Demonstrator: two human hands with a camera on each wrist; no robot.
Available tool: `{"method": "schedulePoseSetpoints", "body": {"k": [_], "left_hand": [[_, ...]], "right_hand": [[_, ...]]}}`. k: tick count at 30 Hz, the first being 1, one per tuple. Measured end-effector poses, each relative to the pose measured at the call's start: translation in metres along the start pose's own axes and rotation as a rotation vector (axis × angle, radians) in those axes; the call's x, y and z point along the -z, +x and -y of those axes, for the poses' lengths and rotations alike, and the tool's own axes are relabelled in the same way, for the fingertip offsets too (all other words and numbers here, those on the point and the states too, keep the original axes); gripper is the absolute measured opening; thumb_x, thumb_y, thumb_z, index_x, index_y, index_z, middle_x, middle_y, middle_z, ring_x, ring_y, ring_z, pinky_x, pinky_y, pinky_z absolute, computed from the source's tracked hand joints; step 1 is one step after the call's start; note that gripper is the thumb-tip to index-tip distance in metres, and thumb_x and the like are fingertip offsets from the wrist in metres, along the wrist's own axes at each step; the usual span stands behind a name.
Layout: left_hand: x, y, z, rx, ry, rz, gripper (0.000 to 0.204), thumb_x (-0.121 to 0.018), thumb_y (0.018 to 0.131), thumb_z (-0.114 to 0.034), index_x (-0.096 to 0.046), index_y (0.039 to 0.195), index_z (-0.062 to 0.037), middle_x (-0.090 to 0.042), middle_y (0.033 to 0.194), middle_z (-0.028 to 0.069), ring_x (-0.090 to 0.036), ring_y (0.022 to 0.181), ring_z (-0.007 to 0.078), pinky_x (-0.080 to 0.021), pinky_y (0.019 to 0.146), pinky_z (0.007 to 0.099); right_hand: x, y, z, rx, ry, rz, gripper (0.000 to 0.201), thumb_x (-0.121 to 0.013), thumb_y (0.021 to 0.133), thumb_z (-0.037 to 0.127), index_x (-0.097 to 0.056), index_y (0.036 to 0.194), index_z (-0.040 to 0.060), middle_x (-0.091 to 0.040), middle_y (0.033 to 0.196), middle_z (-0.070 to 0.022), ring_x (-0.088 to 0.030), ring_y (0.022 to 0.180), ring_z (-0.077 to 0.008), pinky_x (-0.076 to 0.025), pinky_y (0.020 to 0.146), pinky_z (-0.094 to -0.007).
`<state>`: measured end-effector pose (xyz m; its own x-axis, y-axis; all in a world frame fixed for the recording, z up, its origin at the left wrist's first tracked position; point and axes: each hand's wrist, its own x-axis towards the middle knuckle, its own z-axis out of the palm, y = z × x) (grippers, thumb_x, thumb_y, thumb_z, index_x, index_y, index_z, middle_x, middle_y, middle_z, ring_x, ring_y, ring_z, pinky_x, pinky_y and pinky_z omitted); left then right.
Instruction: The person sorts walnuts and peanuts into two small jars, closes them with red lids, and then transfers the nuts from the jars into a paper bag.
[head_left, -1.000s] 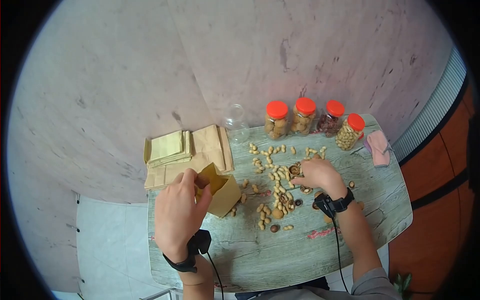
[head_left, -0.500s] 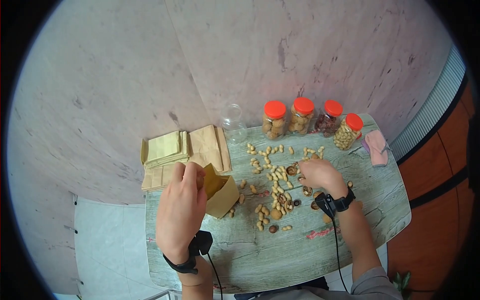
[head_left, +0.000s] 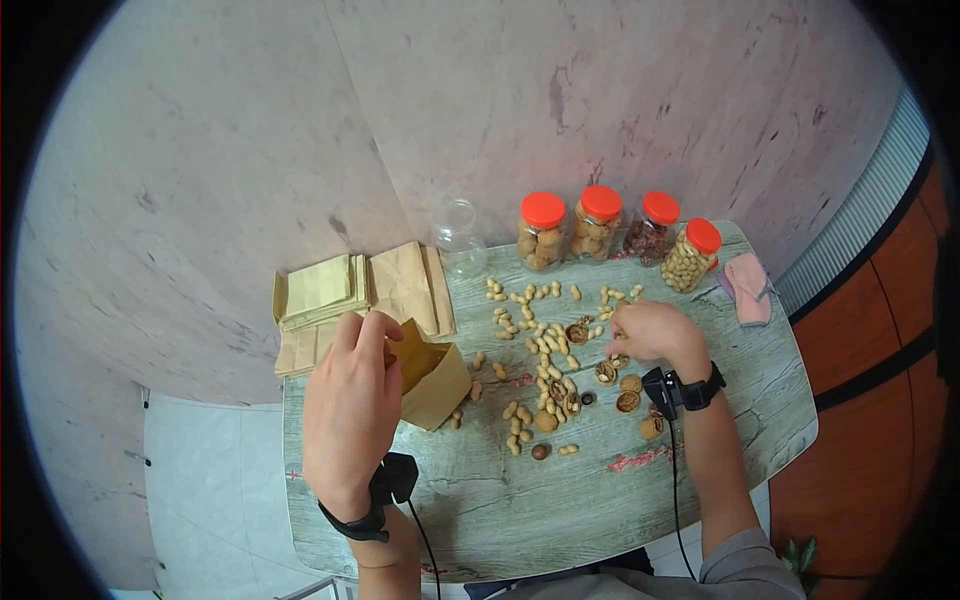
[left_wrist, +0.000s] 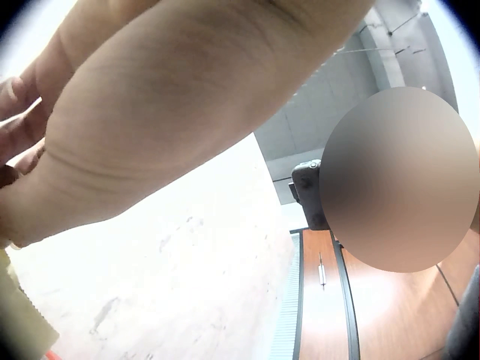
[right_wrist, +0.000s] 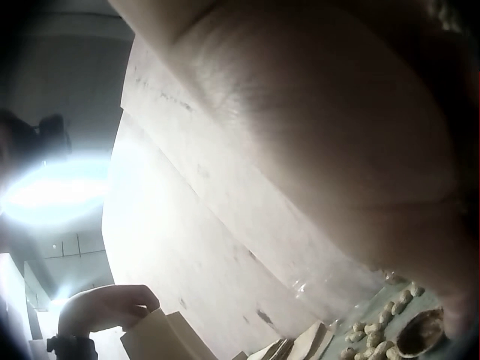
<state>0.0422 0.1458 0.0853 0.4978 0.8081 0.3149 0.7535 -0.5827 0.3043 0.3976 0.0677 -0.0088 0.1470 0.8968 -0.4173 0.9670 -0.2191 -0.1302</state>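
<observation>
My left hand (head_left: 348, 415) is raised at the mouth of an open kraft paper bag (head_left: 440, 390). A small brown nut shows between its thumb and curled fingers, mostly hidden by the hand; in the left wrist view the same fingertips sit at the frame's edge. Fingers pointing down, my right hand (head_left: 655, 333) is low over the scattered nuts. Around it lie cracked walnut shells (head_left: 606, 373), a whole walnut (head_left: 631, 383) and many peanuts (head_left: 545, 345). In the right wrist view, a half walnut shell (right_wrist: 421, 333) sits right by a fingertip. I cannot tell whether this hand holds anything.
Folded paper bags (head_left: 318, 290) lie at the back left, next to an empty clear jar (head_left: 460, 245). Several red-lidded jars (head_left: 543, 232) of nuts line the back edge. A pink cloth (head_left: 747, 290) lies at the right. One dark round nut (head_left: 541, 452) sits near the front.
The right hand has shifted slightly to the right, uncovering walnuts and shells. The left hand stays by the bag, its fingers drawn closer over the nut. The head view has tilted slightly.
</observation>
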Motion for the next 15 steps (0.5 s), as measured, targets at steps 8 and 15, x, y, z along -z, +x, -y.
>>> {"method": "schedulePoseSetpoints", "body": {"k": [8,15], "left_hand": [[0.001,0.001,0.002,-0.015,-0.024,0.017,0.026,-0.07,0.086,0.005,-0.062,0.109,-0.0037,-0.066,0.102,0.008,-0.071,0.089,0.0251,-0.056,0.078,0.0373],[-0.002,0.003,0.002,-0.029,-0.035,0.014,0.026,-0.07,0.087,0.005,-0.061,0.11,-0.003,-0.066,0.102,0.0095,-0.071,0.088,0.0255,-0.057,0.078,0.0375]], "right_hand": [[-0.005,-0.002,0.027,-0.068,0.042,0.172,0.048,-0.084,0.087,0.036,-0.062,0.115,0.0039,-0.073,0.079,-0.011,-0.074,0.064,-0.0228,-0.055,0.066,-0.0392],[-0.029,0.015,0.03,0.176,0.008,0.185,0.041,-0.081,0.09,0.036,-0.067,0.11,0.0037,-0.073,0.08,-0.0096,-0.074,0.077,-0.028,-0.055,0.072,-0.0435]]}}
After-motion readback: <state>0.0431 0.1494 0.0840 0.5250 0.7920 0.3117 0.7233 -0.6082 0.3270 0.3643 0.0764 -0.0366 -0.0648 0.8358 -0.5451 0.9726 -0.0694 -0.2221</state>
